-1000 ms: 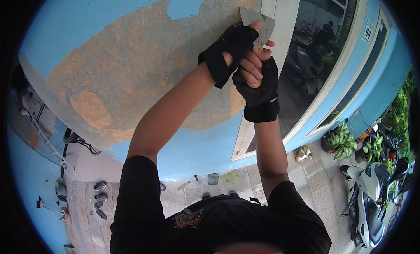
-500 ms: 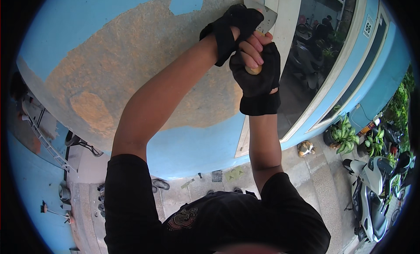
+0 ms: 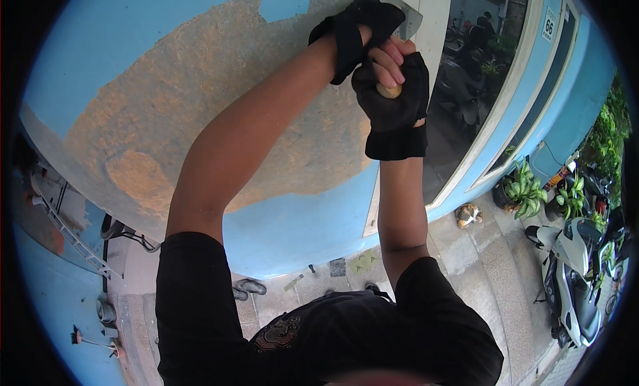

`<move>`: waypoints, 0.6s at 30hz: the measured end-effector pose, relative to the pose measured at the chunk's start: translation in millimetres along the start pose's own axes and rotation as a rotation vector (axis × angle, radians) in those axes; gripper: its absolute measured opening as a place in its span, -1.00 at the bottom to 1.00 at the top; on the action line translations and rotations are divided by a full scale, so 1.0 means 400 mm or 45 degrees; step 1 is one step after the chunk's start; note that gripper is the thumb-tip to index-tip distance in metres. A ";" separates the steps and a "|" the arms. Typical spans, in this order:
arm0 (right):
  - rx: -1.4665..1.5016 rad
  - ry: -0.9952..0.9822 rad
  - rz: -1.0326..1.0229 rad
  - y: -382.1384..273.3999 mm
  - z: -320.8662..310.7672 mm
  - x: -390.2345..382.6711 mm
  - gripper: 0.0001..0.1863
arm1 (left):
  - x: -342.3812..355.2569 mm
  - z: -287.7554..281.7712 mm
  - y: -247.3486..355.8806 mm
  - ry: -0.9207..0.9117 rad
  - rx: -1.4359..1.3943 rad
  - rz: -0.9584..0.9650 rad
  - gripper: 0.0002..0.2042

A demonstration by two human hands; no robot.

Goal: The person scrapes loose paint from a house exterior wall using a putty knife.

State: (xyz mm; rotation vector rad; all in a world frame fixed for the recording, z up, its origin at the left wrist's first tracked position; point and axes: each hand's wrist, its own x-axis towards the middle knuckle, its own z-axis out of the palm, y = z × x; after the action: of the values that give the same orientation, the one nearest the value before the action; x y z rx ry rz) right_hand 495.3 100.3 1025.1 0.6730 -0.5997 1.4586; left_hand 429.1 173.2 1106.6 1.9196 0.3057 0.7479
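Blue wall (image 3: 133,46) with a bare scraped patch – white-framed window (image 3: 479,140), paved ground (image 3: 492,266) below

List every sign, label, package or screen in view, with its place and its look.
Number plate: small upright white rectangle with dark characters, fixed on the blue wall strip right of the window frame, upper right.
No packages or screens show.

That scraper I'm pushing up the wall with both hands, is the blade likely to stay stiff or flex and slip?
The scraper looks like flat grey metal, so probably stiff with slight flex at the edge. Both the left hand and right hand wear fingerless gloves, likely limiting slip. The rounded wooden handle end could twist in the grip if pushed off-centre.
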 end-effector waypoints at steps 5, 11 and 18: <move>-0.078 -0.066 0.170 -0.001 0.005 0.000 -0.79 | 0.010 -0.005 -0.011 0.098 0.242 0.108 -0.58; -0.029 0.046 0.020 0.003 0.016 -0.001 -0.78 | 0.011 -0.016 -0.023 0.022 -0.004 0.049 -0.58; -0.044 0.044 0.055 -0.007 0.017 0.002 -0.78 | 0.023 -0.011 -0.025 0.017 -0.068 0.098 -0.60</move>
State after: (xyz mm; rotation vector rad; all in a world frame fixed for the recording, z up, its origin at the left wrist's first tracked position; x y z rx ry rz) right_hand 498.5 95.8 1030.3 0.6101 -0.6144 1.4943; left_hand 434.7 185.8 1102.7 1.8851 0.2184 0.8119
